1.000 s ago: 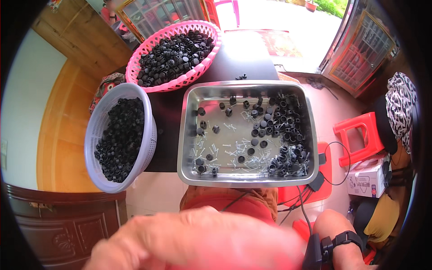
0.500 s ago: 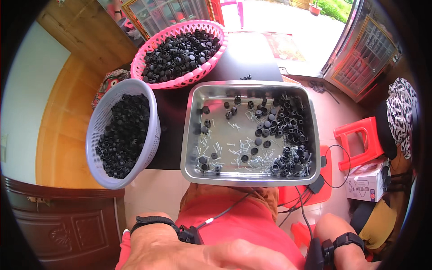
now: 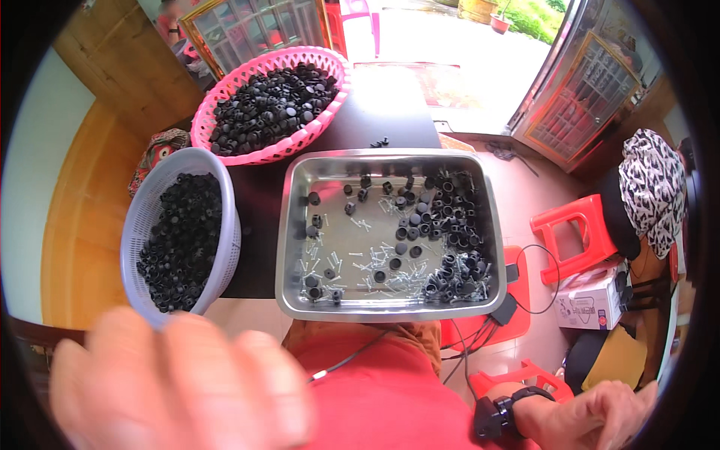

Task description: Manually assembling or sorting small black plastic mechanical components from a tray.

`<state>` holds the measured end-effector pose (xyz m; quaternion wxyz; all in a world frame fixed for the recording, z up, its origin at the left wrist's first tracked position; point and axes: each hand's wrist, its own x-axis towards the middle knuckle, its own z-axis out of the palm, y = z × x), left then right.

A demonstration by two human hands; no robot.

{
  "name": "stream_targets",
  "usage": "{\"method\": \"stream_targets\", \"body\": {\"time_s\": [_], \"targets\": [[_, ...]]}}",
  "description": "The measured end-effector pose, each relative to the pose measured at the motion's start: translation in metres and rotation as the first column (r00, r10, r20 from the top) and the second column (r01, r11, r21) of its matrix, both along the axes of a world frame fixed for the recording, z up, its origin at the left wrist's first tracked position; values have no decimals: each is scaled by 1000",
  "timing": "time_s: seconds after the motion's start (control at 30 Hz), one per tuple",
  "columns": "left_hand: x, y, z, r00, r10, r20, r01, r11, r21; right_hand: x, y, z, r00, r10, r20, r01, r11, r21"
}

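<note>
Nearest the camera, the left hand fills the lower left of the view. It is raised close to the lens and heavily blurred; the fingers appear spread and nothing shows in its grasp, though the blur prevents a firm reading. The right hand sits at the lower right edge, palm down, fingers loosely extended and holding nothing. A black wrist device is strapped just behind it. Between the two hands lies the person's lap in red cloth.

Beyond the lap, a steel tray rests on the near edge of a dark table, overhanging it toward the person. Inside the tray, black caps are heaped along the right wall, with scattered singles toward the left wall. Small white pins lie loose across the tray floor, densest near the front wall.

Just left of the tray, at the table's left edge, stands a grey perforated basket, filled with black caps. The left hand is nearest to this basket and covers its near rim in the view.

At the far left corner of the table, a pink basket holds more black caps. It stands just beside the grey basket and the tray's far wall.

On the floor to the right stands a red stool.
</note>
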<state>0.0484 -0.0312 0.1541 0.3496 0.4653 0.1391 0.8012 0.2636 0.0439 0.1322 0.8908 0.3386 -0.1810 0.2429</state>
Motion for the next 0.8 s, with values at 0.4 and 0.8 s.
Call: {"method": "stream_targets", "body": {"time_s": [0.4, 0.8], "targets": [[-48, 38, -100, -41, 60, -997, -716, 695, 72, 8, 11, -85, 210, 570, 795, 403, 690, -601], [-41, 49, -151, -214, -238, -947, -772, 635, 15, -4, 7, -101, 17, 775, 631, 484, 546, -684]]}}
